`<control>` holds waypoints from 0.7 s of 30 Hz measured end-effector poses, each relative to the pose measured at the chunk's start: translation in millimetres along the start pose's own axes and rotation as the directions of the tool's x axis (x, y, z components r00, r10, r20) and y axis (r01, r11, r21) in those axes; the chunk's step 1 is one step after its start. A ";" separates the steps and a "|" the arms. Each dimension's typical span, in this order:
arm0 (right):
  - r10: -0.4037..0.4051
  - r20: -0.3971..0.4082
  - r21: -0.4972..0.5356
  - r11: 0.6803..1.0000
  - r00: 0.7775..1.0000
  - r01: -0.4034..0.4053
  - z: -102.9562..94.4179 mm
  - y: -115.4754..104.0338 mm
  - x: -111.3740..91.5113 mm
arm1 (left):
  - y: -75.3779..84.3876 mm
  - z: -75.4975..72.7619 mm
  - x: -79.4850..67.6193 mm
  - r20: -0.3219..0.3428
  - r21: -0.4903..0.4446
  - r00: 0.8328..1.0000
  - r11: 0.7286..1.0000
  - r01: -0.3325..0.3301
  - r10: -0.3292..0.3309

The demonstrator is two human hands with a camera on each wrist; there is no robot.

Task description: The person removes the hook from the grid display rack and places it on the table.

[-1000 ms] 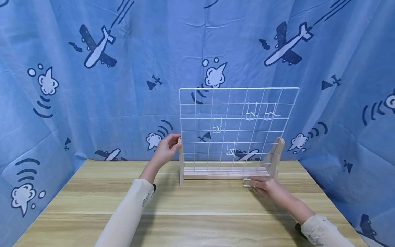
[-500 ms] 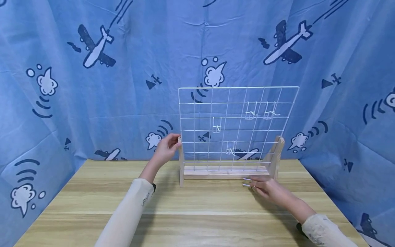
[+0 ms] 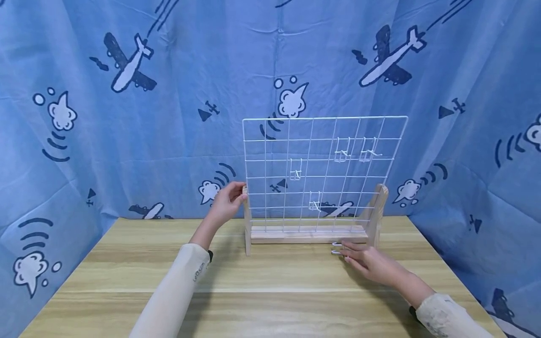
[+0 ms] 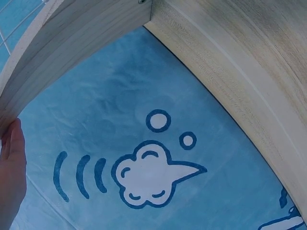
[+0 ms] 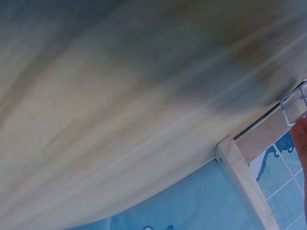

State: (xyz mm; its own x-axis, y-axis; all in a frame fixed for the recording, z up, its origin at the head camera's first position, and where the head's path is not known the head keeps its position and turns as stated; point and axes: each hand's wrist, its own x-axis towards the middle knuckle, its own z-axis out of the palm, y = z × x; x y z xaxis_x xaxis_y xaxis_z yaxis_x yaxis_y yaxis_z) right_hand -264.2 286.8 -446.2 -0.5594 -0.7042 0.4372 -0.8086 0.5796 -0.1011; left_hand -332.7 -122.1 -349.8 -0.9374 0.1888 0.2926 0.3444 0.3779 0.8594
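Note:
A white wire grid panel (image 3: 325, 118) stands upright in a wooden stand (image 3: 304, 240) at the back of the table. My left hand (image 3: 226, 205) grips the top of the stand's left side piece (image 3: 248, 230), thumb in front and fingers at the rear edge. Low in front of the stand's right end, my right hand (image 3: 374, 264) pinches a white wire hook (image 3: 336, 252), its two prongs pointing left. Part of that hook (image 5: 284, 112) shows in the right wrist view beside the fingertips. Several white hooks (image 3: 341, 156) hang on the grid, mostly right of its middle.
The wood-grain table (image 3: 274, 277) carries the stand near its back edge. A blue curtain (image 3: 190, 94) printed with planes and clouds hangs close behind and along both sides. The stand's right side piece (image 3: 375, 213) rises just behind my right hand.
The head view has shifted slightly, so everything sits a little higher and further left. Both hands, the hook and the stand keep the same positions relative to each other.

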 end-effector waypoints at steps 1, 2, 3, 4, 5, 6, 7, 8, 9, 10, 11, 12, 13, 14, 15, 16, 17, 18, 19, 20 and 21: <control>0.007 0.008 0.009 1.000 1.000 -0.007 -0.3 -0.1 -0.1 | 0.0 -0.1 0.1 0.000 -0.003 1.000 1.000 -0.002 0.002; 0.011 0.013 0.018 1.000 1.000 -0.012 -0.3 -0.2 -0.1 | -0.2 -0.1 0.3 0.000 -0.005 1.000 1.000 -0.003 0.003; 0.009 0.012 0.020 1.000 1.000 -0.009 0.0 0.0 -0.2 | -0.4 -0.1 0.4 0.000 -0.011 1.000 1.000 -0.004 0.004; -0.001 0.009 0.020 1.000 1.000 0.001 0.6 0.8 -0.4 | -0.5 -0.2 0.3 0.001 -0.014 1.000 1.000 -0.005 0.005; -0.009 0.003 0.016 1.000 1.000 0.009 1.1 1.0 -0.6 | -0.6 -0.2 0.2 0.002 -0.016 1.000 1.000 -0.005 0.005; -0.018 -0.004 0.007 1.000 1.000 0.018 1.5 1.1 -0.8 | -0.6 -0.2 0.3 0.002 -0.020 1.000 1.000 -0.001 0.001; -0.028 -0.010 -0.003 1.000 1.000 0.028 2.0 1.3 -0.9 | -0.4 -0.2 0.1 0.002 -0.019 1.000 1.000 -0.002 0.002; -0.035 -0.015 -0.017 0.999 0.999 0.035 2.4 1.4 -0.9 | -0.2 -0.3 -0.1 0.002 -0.015 1.000 1.000 -0.003 0.003; -0.041 -0.019 -0.031 0.999 0.999 0.040 2.7 1.3 -0.9 | -0.1 -0.4 0.0 0.000 -0.012 1.000 1.000 0.000 0.000; -0.043 -0.019 -0.044 0.998 0.999 0.042 2.8 1.2 -0.8 | 0.0 -0.5 0.0 -0.002 -0.008 1.000 1.000 0.002 -0.002; -0.039 -0.017 -0.057 0.998 0.999 0.038 2.9 0.4 -0.7 | 0.2 -0.6 0.1 -0.003 -0.005 1.000 1.000 0.005 -0.005; -0.038 -0.016 -0.068 0.997 0.999 0.037 3.0 0.3 -0.5 | 0.3 -0.8 0.1 -0.003 -0.004 1.000 1.000 0.008 -0.008; -0.036 -0.011 -0.074 0.997 0.999 0.035 3.0 -0.1 -0.3 | 0.4 -0.9 0.2 -0.003 -0.004 1.000 1.000 0.011 -0.011; -0.034 -0.008 -0.079 0.996 0.999 0.033 2.9 -0.4 -0.2 | 0.3 -0.9 0.4 -0.004 -0.006 1.000 1.000 0.017 -0.017; -0.033 -0.007 -0.083 0.996 0.999 0.032 3.1 -0.9 0.1 | 0.3 -0.9 0.6 -0.005 -0.009 1.000 1.000 0.021 -0.021; -0.035 -0.007 -0.086 0.996 0.999 0.034 3.2 -1.1 0.1 | 0.3 -0.9 0.5 -0.004 -0.008 1.000 1.000 0.017 -0.017; -0.042 -0.008 -0.087 0.995 0.999 0.041 3.6 -0.7 0.1 | 0.3 -0.9 0.5 -0.002 -0.008 1.000 1.000 0.013 -0.013; -0.048 -0.011 -0.091 0.995 0.999 0.047 3.8 -0.9 0.0 | 0.2 -0.8 0.5 -0.001 -0.007 1.000 1.000 0.007 -0.008; -0.058 -0.014 -0.095 0.994 0.998 0.056 4.2 -0.5 -0.2 | 0.3 -0.6 0.4 -0.002 -0.008 1.000 1.000 0.006 -0.006; -0.068 -0.020 -0.098 0.993 0.997 0.066 4.8 0.1 -0.5 | 0.3 -0.4 0.3 -0.002 -0.009 1.000 1.000 0.005 -0.005; -0.077 -0.027 -0.103 0.992 0.997 0.073 5.2 0.3 -0.8 | 0.4 -0.2 0.2 -0.002 -0.009 1.000 1.000 0.004 -0.004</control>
State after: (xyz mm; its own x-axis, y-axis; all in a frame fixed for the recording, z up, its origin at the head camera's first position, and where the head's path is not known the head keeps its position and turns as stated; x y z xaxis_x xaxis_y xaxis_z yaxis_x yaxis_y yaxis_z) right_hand -264.9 285.4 -451.3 -0.4909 -0.7353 0.4673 -0.8245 0.5654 0.0236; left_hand -332.7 -122.1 -349.3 -0.9388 0.1854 0.2904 0.3404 0.3700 0.8644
